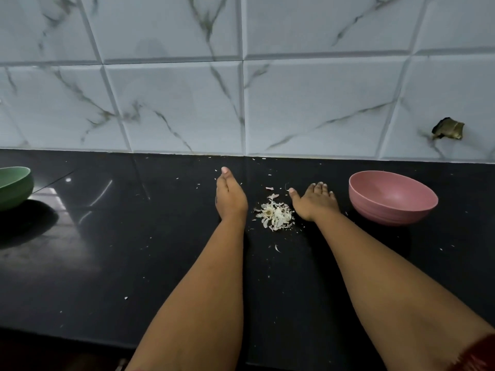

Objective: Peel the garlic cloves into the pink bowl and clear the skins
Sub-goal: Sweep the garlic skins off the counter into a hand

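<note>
With our left hand (231, 197) and right hand (314, 200) flat-fingered, holding nothing, either side of the skins (276, 213), we judge them papery, feather-light, best swept together then pinched.

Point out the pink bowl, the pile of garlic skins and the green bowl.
pink bowl (417, 195): head view, on its inner wall near the right rim.
pile of garlic skins (276, 216): head view, on the middle of the heap.
green bowl (18, 187): head view, on its outer side.
</note>
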`<state>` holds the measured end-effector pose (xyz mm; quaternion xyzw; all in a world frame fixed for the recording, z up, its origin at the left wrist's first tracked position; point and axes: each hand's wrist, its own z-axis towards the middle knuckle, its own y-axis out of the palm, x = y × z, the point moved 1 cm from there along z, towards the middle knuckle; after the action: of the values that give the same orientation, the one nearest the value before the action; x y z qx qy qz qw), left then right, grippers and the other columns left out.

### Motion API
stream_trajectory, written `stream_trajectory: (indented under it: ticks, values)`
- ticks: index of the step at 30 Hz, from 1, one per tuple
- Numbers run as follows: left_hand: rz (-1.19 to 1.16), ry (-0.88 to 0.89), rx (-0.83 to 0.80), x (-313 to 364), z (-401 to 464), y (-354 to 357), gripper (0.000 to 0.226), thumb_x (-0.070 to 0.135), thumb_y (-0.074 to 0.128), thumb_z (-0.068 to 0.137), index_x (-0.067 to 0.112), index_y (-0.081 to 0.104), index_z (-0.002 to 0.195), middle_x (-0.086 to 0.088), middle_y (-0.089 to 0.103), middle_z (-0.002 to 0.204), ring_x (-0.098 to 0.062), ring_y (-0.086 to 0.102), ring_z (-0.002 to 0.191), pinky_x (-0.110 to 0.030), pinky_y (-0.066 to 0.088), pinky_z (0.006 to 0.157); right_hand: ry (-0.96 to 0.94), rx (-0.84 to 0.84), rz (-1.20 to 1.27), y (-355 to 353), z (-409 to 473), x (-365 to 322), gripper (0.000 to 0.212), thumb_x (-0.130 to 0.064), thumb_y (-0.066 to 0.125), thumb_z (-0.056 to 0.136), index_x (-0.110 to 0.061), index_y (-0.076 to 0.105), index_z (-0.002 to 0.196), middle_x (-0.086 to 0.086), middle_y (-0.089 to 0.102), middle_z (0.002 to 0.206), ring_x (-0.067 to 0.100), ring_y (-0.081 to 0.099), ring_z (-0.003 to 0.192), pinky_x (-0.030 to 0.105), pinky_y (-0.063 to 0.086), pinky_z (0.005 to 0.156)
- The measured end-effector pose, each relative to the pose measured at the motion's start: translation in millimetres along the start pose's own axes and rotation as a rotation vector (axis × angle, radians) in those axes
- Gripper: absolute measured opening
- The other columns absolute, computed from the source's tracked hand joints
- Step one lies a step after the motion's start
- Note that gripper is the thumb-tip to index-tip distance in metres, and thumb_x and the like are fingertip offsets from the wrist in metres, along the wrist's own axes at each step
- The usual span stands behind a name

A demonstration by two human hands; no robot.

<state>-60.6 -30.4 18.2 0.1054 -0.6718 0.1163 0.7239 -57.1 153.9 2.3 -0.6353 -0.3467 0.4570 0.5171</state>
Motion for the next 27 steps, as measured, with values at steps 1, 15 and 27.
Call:
stream_trajectory:
  ticks: [1,15,27]
  values:
    - [0.000,-0.005,0.007,0,1,2,0.063,0.059,0.017,0.100,0.020,0.040,0.144,-0.002,0.046,0.147,-0.024,0.038,0.137,-0.040,0.027,0.114,-0.056,-0.022,-0.005,-1,4,-6,0.084,-0.063,0.006,0.096,-0.001,-0.001,0.152,0.017,-0.004,0.161,0.027,-0.004,0.149,0.041,0.001,0.120]
    - [-0.135,-0.043,-0.004,-4,9,11,0.069,0.065,0.012,0.097,0.021,0.047,0.137,0.004,0.059,0.127,-0.015,0.049,0.121,-0.038,0.031,0.109,-0.188,0.065,0.102,-8,46,-2,0.069,-0.054,0.021,0.100,-0.008,0.017,0.153,0.010,0.006,0.162,0.025,-0.003,0.149,0.044,0.005,0.119]
    - [-0.247,-0.091,0.035,-14,24,17,0.073,0.067,0.012,0.095,0.020,0.046,0.139,0.004,0.059,0.130,-0.014,0.049,0.125,-0.039,0.030,0.112,-0.488,-0.231,0.241,-1,56,-75,0.054,-0.043,0.023,0.104,-0.017,0.024,0.151,0.002,0.016,0.160,0.015,0.011,0.148,0.032,0.007,0.119]
